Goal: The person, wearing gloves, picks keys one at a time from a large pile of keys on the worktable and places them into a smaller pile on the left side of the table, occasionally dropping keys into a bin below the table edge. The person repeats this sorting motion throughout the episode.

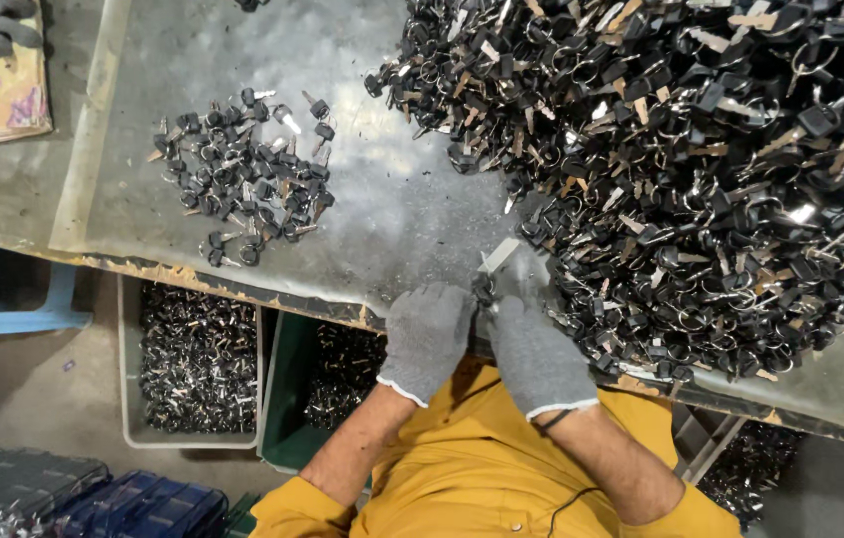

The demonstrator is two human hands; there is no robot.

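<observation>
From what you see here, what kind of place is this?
Probably a small workshop for sorting or assembling keys: a worn metal workbench, a huge heap of black-headed keys, and bins of metal parts underneath.

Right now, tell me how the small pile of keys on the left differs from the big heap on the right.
The small pile is thin and flat, with its keys spread loosely on the metal table; the big heap is far larger, deep and tangled. The small pile lies apart from the hands; the big heap reaches right up to the right hand. Both hold black-headed keys on rings.
</observation>
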